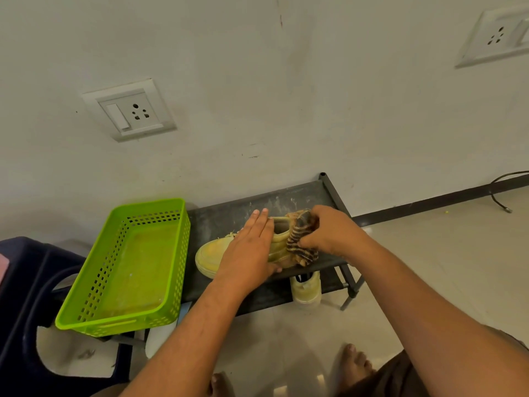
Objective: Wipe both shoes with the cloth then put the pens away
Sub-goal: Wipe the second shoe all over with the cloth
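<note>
A person steadies a yellow shoe [211, 253] on the top shelf of a black rack [226, 216] and works a striped cloth [300, 239] over its heel. The left hand [249, 247] lies flat across the middle of the shoe. Its fingers [259, 222] are straight and pressed together, and the thumb sits down the near side by the sole. The right hand [329, 230] grips the cloth at the heel end with its fingers curled round a bunch of it. The loose part of the cloth drapes down the back of the shoe to the shelf.

The second shoe [306, 287] stands on the rack's lower shelf, below the right hand and partly hidden. A green basket [94, 285] rests on the rack's left end. No pens are in view.

The shoe looks light, with a soft upper that would give under pressure and a stiffer sole. The sole edge and the collar round the opening appear to be the firm places to hold it. A flat palm on top seems enough to stop it sliding on the smooth shelf. The cloth is limp and will fold to any curve, so it is best taken bunched in the fist rather than by a corner. The second shoe probably awaits its turn.
</note>
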